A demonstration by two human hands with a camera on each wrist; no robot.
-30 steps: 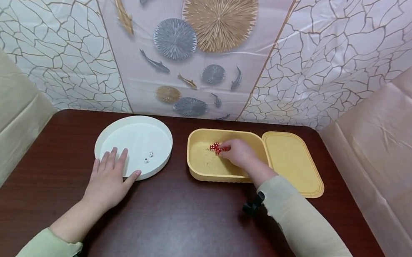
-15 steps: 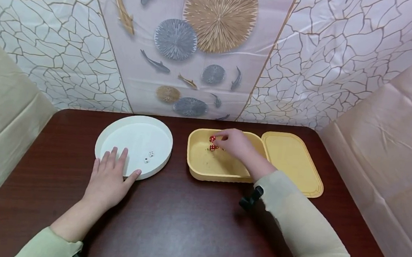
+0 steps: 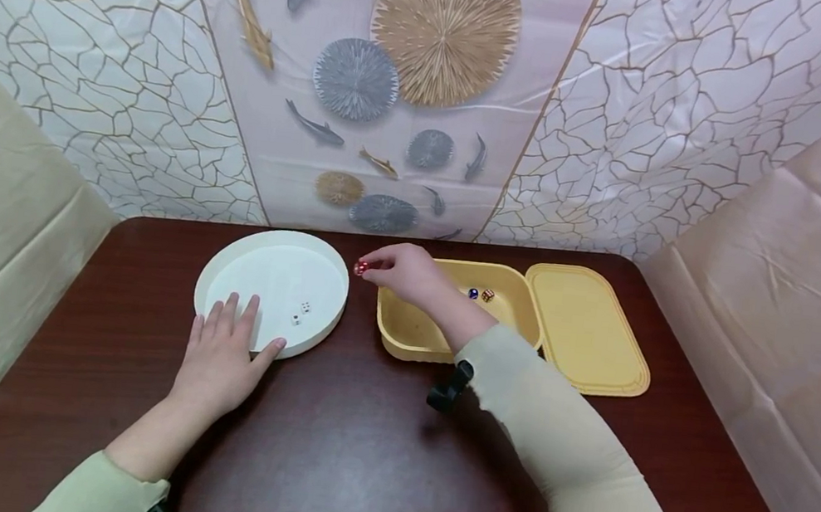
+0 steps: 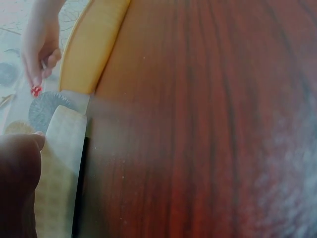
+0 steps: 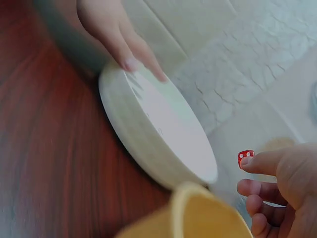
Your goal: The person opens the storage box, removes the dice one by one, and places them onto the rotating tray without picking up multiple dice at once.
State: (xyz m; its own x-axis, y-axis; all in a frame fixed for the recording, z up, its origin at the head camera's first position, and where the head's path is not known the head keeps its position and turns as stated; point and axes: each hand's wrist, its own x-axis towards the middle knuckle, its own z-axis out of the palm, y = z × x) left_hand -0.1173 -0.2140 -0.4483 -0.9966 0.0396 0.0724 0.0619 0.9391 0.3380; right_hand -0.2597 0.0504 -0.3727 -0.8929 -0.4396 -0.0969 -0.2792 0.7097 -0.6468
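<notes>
My right hand (image 3: 412, 275) pinches a red die (image 5: 245, 158) with white dots between thumb and fingertips. It holds the die above the gap between the yellow box (image 3: 408, 346) and the round white tray (image 3: 217, 269). My left hand (image 3: 219, 365) rests over the tray's near left rim, fingers straight and spread, thumb on the outer edge. Two white dice lie in the tray, the nearer white die (image 3: 296, 320) close to a second white die (image 3: 306, 308). In the box a blue die (image 3: 473, 293) and a brownish-red die (image 3: 488, 295) show; my right hand and forearm hide part of its floor.
To the right of the box lies its flat yellow lid (image 3: 590, 329). Everything stands on a dark brown table (image 3: 345, 449). A patterned cloth backdrop (image 3: 299, 169) rises behind the far edge, with beige cloth sides (image 3: 773, 311) left and right.
My right hand has lifted a red die out of the yellow box and moved left toward the white tray. The blue and brownish-red dice have come into sight. My left hand stays put.
</notes>
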